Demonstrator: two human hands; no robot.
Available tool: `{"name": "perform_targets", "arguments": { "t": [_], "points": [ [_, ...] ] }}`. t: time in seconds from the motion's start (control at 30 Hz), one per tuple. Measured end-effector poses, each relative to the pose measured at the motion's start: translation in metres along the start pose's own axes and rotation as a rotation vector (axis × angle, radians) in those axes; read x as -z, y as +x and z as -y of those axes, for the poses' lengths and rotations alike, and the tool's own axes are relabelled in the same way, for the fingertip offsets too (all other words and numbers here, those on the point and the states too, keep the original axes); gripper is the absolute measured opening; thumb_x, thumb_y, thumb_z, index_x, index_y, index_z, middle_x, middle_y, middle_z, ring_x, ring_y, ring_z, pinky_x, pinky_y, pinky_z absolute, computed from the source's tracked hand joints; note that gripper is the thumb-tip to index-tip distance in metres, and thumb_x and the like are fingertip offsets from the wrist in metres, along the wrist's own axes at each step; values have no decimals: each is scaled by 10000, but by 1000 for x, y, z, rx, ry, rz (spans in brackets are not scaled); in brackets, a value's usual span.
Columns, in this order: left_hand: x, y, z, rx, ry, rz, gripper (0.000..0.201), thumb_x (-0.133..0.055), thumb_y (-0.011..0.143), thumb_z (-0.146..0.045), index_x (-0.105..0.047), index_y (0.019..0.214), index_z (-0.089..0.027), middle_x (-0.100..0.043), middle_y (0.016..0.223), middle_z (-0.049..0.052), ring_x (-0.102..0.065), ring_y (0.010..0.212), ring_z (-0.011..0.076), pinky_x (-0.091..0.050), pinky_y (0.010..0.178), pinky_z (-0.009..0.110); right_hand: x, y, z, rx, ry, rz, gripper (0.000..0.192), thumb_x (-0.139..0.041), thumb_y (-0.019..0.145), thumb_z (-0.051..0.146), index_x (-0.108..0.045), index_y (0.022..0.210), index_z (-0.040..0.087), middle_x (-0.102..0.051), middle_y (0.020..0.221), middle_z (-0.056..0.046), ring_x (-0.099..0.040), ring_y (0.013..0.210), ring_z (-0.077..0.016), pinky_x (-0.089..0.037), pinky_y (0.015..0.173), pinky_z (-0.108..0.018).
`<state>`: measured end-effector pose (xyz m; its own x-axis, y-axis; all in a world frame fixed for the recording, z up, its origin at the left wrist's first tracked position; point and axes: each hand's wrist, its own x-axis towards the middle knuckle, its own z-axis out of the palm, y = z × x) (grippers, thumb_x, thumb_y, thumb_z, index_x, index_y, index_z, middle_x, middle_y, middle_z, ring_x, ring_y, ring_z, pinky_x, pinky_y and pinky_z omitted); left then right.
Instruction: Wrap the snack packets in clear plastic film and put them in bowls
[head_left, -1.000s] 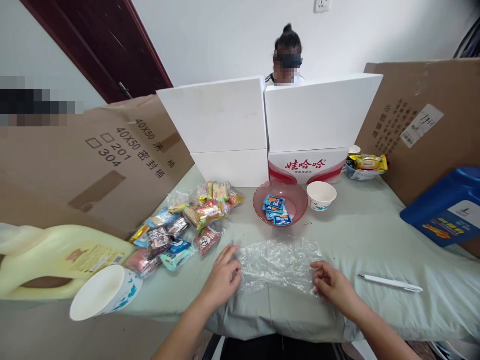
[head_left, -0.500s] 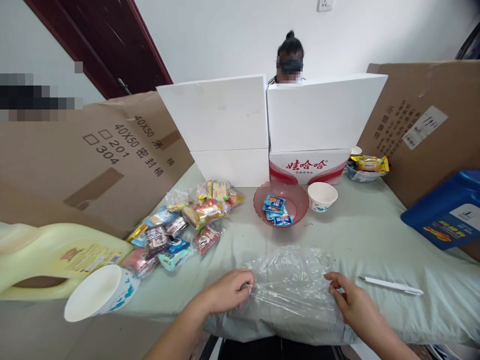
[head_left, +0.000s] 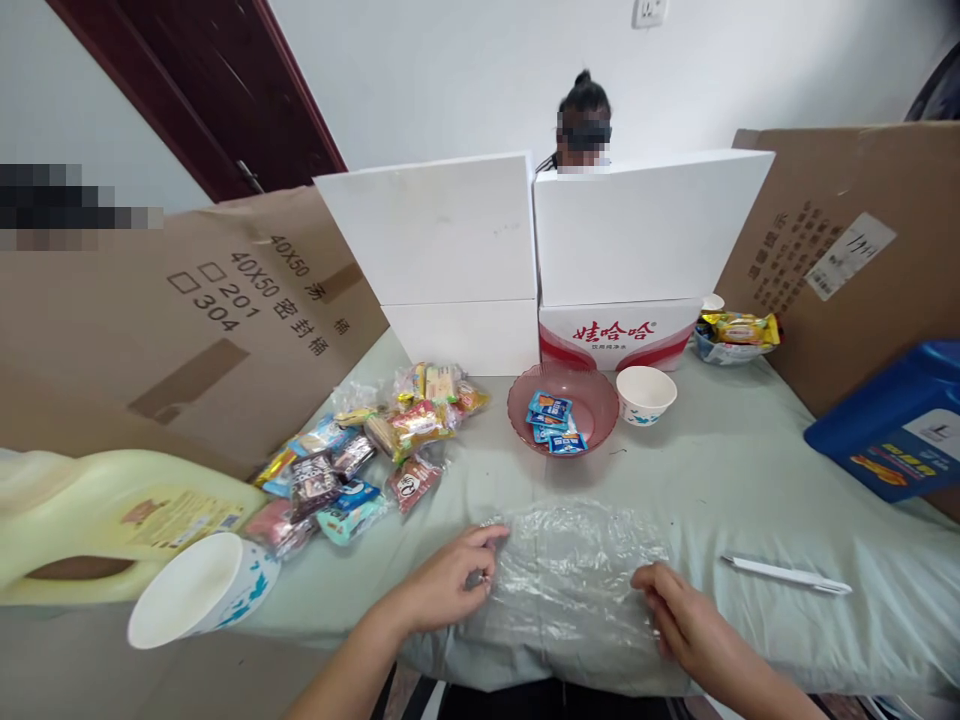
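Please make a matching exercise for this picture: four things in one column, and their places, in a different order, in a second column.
Things:
1. blue snack packets
2. white pen
3. clear plastic bag
4. yellow jug

Places:
A. lying at the far left
B. inside the pink bowl
C. between the left hand and right hand
D. on the cloth, right of the hands

Pairs: 1-B, 2-D, 3-C, 4-A

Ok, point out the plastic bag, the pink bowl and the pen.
plastic bag [head_left: 577, 560], head view, middle of the crinkled film.
pink bowl [head_left: 525, 400], head view, bare left inner wall.
pen [head_left: 784, 574], head view, middle of the barrel.
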<state>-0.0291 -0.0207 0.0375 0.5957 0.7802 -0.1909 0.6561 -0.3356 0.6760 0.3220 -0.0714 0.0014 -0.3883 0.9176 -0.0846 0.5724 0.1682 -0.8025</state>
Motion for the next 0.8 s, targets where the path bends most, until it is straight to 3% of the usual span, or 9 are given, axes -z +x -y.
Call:
{"name": "perform_targets", "arguments": {
  "t": [0.1, 0.27, 0.37, 0.43, 0.53, 0.63, 0.7, 0.8],
  "points": [
    [7, -2, 4, 27, -162, -50, 68, -507, 757, -148, -554, 723, -183, -612, 1238, 87, -571, 1124, 224, -443, 906, 299, -9, -5, -7, -6, 40, -104, 233, -301, 978, 316, -506, 1060, 241, -613, 884, -23, -567, 567, -109, -489, 612, -272],
    [2, 18, 13, 119, -380, -206, 195, -442, 869, -328, -509, 753, -187, -665, 869, 56, -628, 793, 182, -475, 679, 255, -11, 20, -5, -83, 170, -476, 273, -363, 954, 396, -492, 1105, 209, -548, 592, 42, -559, 496, -141, -477, 530, -267],
    [-7, 33, 20, 296, -163, -324, 121, -448, 856, -253, -501, 766, -194, -596, 665, -6, -585, 638, 164, -420, 603, 243, -14, 44, -13, -137, 22, -590, 258, -368, 922, 343, -527, 1062, 196, -623, 684, -11, -627, 597, -172, -514, 581, -303],
    [-13, 38, 23, 388, 37, -376, 47, -487, 827, -178, -532, 818, -193, -606, 694, -8, -602, 690, 171, -411, 648, 249, -19, 54, -20, -104, -126, -603, 240, -370, 890, 287, -569, 988, 196, -669, 865, -74, -666, 797, -210, -532, 721, -358],
    [-19, 38, 21, 469, 193, -399, 210, -537, 823, -154, -552, 1027, -197, -652, 790, 11, -632, 769, 191, -429, 705, 270, -27, 57, -28, -48, -261, -578, 268, -341, 893, 242, -584, 996, 190, -659, 994, -98, -653, 903, -227, -522, 786, -387],
    [-26, 34, 13, 420, 289, -575, 312, -510, 856, -174, -514, 1167, -188, -671, 926, 67, -641, 876, 226, -460, 786, 324, -31, 53, -27, -5, -343, -562, 276, -327, 913, 229, -569, 1037, 180, -651, 984, -91, -656, 862, -212, -528, 751, -366],
    [-32, 33, 8, 292, 323, -712, 265, -452, 890, -189, -530, 1143, -189, -662, 977, 90, -633, 931, 238, -464, 842, 353, -28, 50, -22, 26, -357, -580, 255, -341, 916, 230, -564, 1027, 181, -653, 960, -83, -656, 863, -206, -529, 757, -356],
    [-39, 37, 6, 159, 234, -800, 208, -421, 919, -230, -547, 1082, -204, -652, 918, 69, -641, 858, 214, -489, 816, 337, -21, 46, -12, 77, -360, -621, 221, -365, 918, 240, -558, 1014, 190, -653, 929, -71, -653, 865, -199, -523, 771, -345]
  ]
}}
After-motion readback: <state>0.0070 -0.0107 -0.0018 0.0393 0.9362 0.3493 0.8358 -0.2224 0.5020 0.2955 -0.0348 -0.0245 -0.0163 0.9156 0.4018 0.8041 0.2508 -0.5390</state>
